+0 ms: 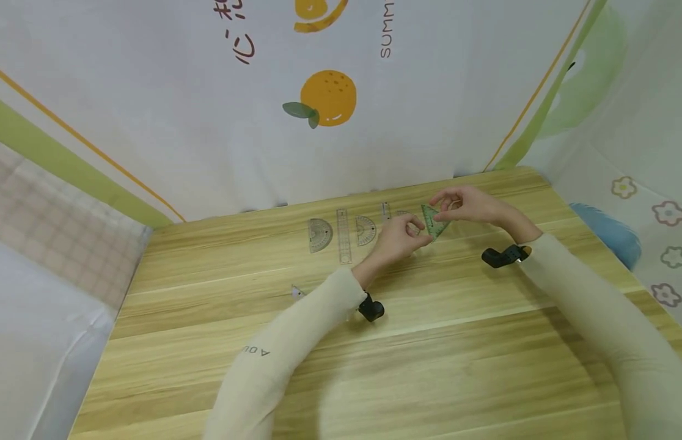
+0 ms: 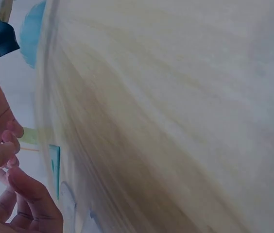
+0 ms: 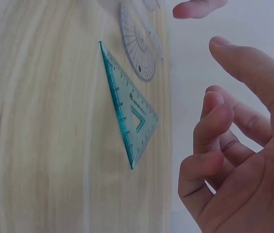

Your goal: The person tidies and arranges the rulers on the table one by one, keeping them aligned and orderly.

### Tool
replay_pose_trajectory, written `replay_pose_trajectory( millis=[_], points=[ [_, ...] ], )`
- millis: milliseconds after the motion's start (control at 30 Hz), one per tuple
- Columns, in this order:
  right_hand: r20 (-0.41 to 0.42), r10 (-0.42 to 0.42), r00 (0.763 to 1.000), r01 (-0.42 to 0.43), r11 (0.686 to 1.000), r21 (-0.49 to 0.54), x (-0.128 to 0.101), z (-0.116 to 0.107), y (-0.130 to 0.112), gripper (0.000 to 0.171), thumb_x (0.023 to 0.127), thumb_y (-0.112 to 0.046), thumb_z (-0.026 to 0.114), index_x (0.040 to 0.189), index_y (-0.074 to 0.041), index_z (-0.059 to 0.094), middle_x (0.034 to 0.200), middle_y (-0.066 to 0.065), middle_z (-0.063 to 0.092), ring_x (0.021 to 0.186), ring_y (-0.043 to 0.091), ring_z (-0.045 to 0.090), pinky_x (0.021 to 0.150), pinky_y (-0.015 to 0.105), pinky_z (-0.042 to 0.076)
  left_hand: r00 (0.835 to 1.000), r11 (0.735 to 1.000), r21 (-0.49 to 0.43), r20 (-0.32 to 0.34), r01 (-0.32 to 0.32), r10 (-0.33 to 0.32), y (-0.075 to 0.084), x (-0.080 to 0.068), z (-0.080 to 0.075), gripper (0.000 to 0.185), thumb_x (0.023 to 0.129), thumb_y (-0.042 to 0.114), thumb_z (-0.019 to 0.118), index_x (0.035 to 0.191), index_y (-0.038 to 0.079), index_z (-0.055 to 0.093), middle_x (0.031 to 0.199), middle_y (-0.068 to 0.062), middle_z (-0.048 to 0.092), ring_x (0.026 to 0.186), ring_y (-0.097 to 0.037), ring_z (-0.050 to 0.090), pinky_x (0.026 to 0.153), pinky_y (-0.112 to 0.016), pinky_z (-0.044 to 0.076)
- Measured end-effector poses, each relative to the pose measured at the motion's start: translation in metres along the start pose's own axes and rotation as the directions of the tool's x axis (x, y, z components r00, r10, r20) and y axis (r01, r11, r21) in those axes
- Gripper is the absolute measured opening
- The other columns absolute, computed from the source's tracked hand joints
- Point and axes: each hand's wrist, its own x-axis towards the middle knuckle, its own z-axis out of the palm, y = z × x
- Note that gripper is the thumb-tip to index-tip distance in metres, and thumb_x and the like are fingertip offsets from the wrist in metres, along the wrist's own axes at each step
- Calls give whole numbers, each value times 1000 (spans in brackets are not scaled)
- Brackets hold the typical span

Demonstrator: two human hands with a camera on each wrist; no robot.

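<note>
A translucent green set square (image 1: 434,221) lies flat on the wooden table (image 1: 374,366) near its back edge. In the right wrist view the set square (image 3: 132,109) has no finger on it. My right hand (image 1: 463,205) hovers just right of it, and that hand (image 3: 234,145) holds nothing in its loosely curled fingers. My left hand (image 1: 400,237) sits just left of the set square's near corner, fingers loosely bent. The left wrist view is blurred, showing the left hand's fingers (image 2: 15,194) beside a teal edge of the set square (image 2: 54,165).
Left of the hands lie a clear protractor (image 1: 320,234), a long clear ruler (image 1: 344,235), a second protractor (image 1: 365,230) and a short ruler (image 1: 385,211). A small pale object (image 1: 297,291) sits further forward. Printed cloth walls (image 1: 330,98) enclose the table on three sides.
</note>
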Motion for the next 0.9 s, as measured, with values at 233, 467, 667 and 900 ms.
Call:
replay_pose_trajectory(
  millis=[233, 467, 667, 900],
  points=[
    [3, 4, 1000, -5, 1000, 10, 7, 0, 2, 42, 97, -11, 72, 132, 7, 58, 100, 17, 64, 93, 41, 64, 80, 49, 53, 1000, 999, 41, -22, -2, 3, 0, 7, 10, 33, 95, 18, 75, 118, -3, 66, 71, -1, 62, 55, -11, 55, 51, -23, 45],
    [20, 4, 1000, -4, 1000, 0, 11, 0, 0, 42, 97, -9, 72, 133, 8, 57, 100, 17, 64, 95, 37, 63, 82, 48, 52, 1000, 999, 43, -14, 17, -16, 4, 11, 18, 33, 95, 19, 76, 119, 0, 66, 57, 1, 58, 42, -7, 42, 42, -21, 33],
    [24, 7, 1000, -7, 1000, 9, 15, -2, -1, 41, 96, -8, 72, 132, 8, 57, 99, 16, 65, 96, 37, 63, 84, 50, 51, 999, 997, 71, -21, 30, -29, 7, 11, 20, 32, 95, 18, 76, 118, 0, 65, 63, 1, 63, 45, -6, 49, 43, -19, 38],
    [23, 35, 999, -35, 999, 6, 16, -6, 0, 40, 97, -13, 73, 131, 4, 60, 99, 15, 64, 99, 30, 63, 88, 50, 49, 995, 991, 96, -53, 92, -88, 8, 12, 21, 29, 94, 20, 77, 115, 3, 66, 67, 7, 64, 50, -8, 57, 46, -20, 43]
  ],
)
